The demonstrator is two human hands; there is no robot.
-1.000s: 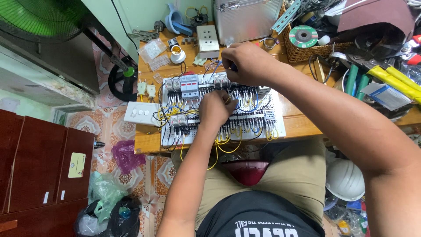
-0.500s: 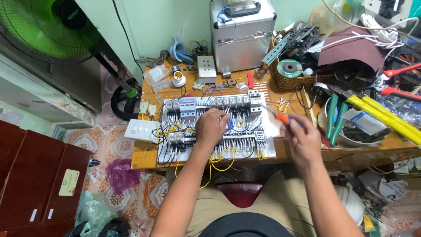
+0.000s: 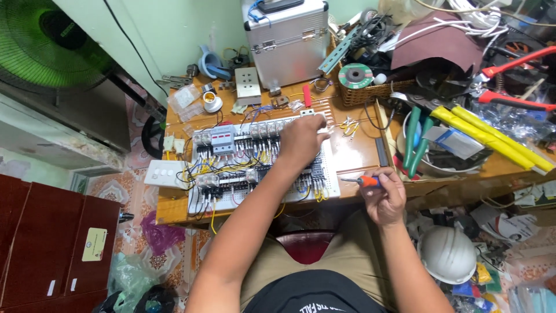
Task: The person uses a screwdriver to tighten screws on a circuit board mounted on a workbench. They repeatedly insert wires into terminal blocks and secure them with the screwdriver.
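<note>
Two hands are seen over a wooden workbench (image 3: 359,156). The left hand (image 3: 301,139) is laid, fingers curled, on the upper right part of a white wiring panel (image 3: 255,165) crowded with relays and yellow wires; whether anything is pinched cannot be told. The right hand (image 3: 385,200) is closed around an orange-handled screwdriver (image 3: 362,181), held off the panel's right edge. A metal case (image 3: 286,37), a wicker basket (image 3: 365,90) and yellow-handled cutters (image 3: 492,136) are crowded behind, and a white helmet (image 3: 449,254) is lying below.

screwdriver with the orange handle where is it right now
In the head view the screwdriver is in the right hand, at the table's front edge, just right of the wiring board.
</note>
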